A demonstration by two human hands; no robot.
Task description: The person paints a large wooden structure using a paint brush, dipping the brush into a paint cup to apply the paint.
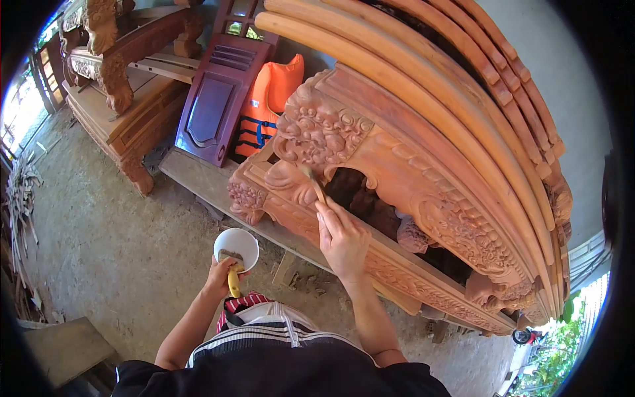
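Note:
My right hand (344, 241) is closed round the handle of a slim paintbrush (321, 193), its tip up against the carved wooden panel (390, 159). Scrollwork and flower carving cover this reddish-brown panel. Lower left, my left hand (220, 276) grips a small white tub (246, 246) by its rim. Pinned against the tub by the same hand is a wider brush with a yellow handle (233, 283), bristles down inside. The tub's contents are mostly hidden.
Curved wooden rails (423, 79) are stacked above the panel. A plank (198, 173) supports the carved pieces. Behind stand an orange life jacket (272, 86) and a purple-brown door panel (213, 109). Carved furniture (126, 119) stands at upper left, and a board (66, 347) lies at lower left.

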